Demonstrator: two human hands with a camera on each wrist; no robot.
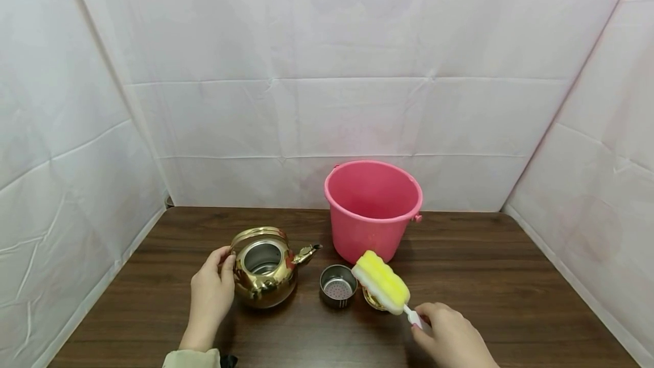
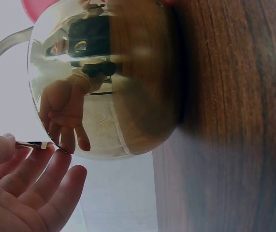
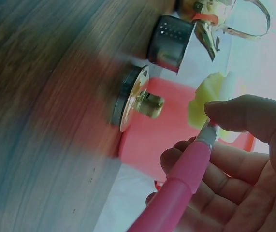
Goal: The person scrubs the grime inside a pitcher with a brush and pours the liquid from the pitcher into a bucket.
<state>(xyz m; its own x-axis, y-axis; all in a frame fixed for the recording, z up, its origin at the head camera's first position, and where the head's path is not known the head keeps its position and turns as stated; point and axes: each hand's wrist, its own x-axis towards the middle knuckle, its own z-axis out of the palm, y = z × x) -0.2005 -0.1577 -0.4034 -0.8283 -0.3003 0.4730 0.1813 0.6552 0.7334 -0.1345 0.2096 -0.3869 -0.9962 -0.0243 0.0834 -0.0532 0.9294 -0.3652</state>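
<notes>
A shiny gold kettle (image 1: 265,285) without its lid stands on the table, spout pointing right. My left hand (image 1: 213,288) pinches the lower end of its handle (image 2: 5,46) between thumb and fingers; the other fingertips lie close to the kettle's side. In my right hand (image 1: 452,334) is a sponge brush (image 1: 383,283) with a yellow and white head and a pink grip (image 3: 176,193). The brush head is held above the gold lid (image 3: 137,99), which it partly covers in the head view. Left of the lid sits a metal strainer (image 1: 338,287) with a perforated bottom.
Behind the lid and strainer stands a pink bucket (image 1: 352,237), its mouth upward. Dark wood tabletop (image 1: 163,277) extends to both sides. White cloth walls (image 1: 225,118) enclose the table at the back, left and right.
</notes>
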